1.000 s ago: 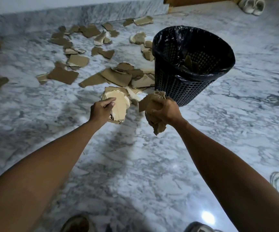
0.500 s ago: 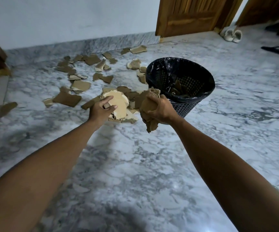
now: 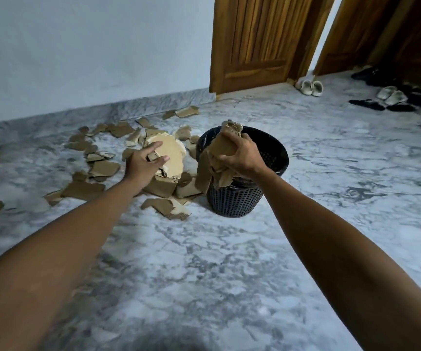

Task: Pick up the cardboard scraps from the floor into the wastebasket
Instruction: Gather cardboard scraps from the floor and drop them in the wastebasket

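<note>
Over the wastebasket rim, the right hand has its fingers clamped on a wad of scraps whose loose flaps hang outside the near-left wall and may spill. Left hand pinches a pale stack; a weak thumb hold could shed pieces onto the floor.

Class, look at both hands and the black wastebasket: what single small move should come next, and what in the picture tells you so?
Probably the right hand should let go, dropping its brown cardboard bundle into the wastebasket. The bundle hangs at the basket's near rim, seemingly partly outside it, so a slight nudge forward first may help. The left hand holds pale scraps beside the basket, ready to follow.
</note>
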